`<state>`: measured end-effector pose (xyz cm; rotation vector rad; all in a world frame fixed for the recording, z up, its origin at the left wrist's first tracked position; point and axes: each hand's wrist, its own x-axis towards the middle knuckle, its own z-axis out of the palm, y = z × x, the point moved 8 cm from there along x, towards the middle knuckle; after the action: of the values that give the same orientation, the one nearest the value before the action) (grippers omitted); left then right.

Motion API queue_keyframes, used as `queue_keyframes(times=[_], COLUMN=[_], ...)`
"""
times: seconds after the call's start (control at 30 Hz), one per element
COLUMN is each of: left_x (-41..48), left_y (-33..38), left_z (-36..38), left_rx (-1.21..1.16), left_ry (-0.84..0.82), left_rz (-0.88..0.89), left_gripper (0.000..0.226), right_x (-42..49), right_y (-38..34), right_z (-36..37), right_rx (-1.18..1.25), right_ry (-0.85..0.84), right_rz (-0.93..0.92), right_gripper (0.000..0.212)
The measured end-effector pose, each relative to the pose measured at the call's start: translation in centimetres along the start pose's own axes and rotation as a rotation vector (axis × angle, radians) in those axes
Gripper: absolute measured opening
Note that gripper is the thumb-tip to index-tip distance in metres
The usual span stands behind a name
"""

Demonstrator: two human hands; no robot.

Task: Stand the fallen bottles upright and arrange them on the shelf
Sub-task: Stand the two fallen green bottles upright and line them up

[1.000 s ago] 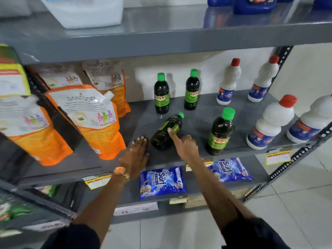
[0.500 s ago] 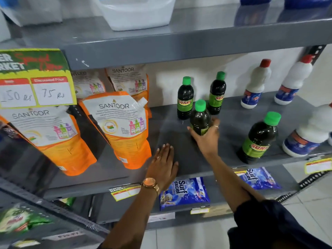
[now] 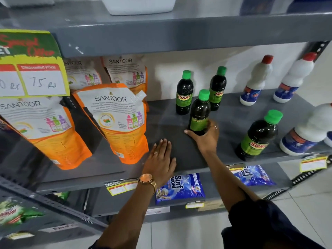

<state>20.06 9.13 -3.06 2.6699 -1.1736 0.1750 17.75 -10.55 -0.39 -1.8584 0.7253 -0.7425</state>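
Observation:
A dark bottle with a green cap [image 3: 199, 112] stands upright on the grey shelf [image 3: 181, 155], and my right hand [image 3: 204, 137] grips its base. Two more dark bottles [image 3: 184, 93] [image 3: 217, 88] stand upright just behind it near the back wall. A larger dark bottle [image 3: 257, 136] stands to the right near the shelf's front edge. My left hand [image 3: 160, 163] lies flat on the shelf, fingers spread, holding nothing.
White bottles with red caps [image 3: 256, 81] [image 3: 294, 79] [image 3: 309, 130] stand at the right. Orange Santoor pouches [image 3: 122, 121] fill the shelf's left side, with a price sign [image 3: 30, 63] in front. Blue detergent packets [image 3: 179, 188] lie on the lower shelf. Another shelf [image 3: 161, 31] hangs overhead.
The bottle that lay on its side a second ago now stands upright in my right hand, set further back near the two rear bottles. My left hand stayed flat on the shelf.

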Motion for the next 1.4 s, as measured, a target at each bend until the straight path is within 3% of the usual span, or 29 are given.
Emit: queue_keyframes(times=[0.07,0.2,0.37,0.6,0.8,1.17,1.4], left_x=[0.0,-0.1,0.1,-0.1,-0.1,-0.1,-0.3], left_y=[0.1,0.1,0.0,-0.1,-0.2,-0.2,-0.2], left_z=[0.0,-0.1,-0.1,0.1,0.2,0.1,-0.5], left_rx=[0.003,-0.005,0.007,0.003,-0.004,-0.014,-0.094], left_ry=[-0.002,0.004,-0.016,-0.043,-0.06,-0.094,-0.078], left_rz=[-0.004,-0.002,-0.007,-0.003,-0.012,-0.011,-0.011], left_gripper=[0.063,0.064,0.068,0.073,0.075,0.077,0.075], right_x=[0.0,0.0,0.0,-0.1,-0.1,-2.4,-9.0], right_y=[0.1,0.0,0.4,0.4,0.8,0.6,1.5], right_z=[0.3,0.2,0.4,0.1,1.1,-1.6,-4.2], right_rx=[-0.03,-0.034,-0.107,-0.003,-0.09,-0.081,-0.075], right_ry=[-0.011,-0.055,0.001,-0.044,-0.078,-0.244,-0.313], right_rz=[-0.019,-0.068,0.015,-0.029,-0.002,-0.036,-0.053], right_gripper=[0.09,0.076,0.096,0.084,0.1,0.067,0.067])
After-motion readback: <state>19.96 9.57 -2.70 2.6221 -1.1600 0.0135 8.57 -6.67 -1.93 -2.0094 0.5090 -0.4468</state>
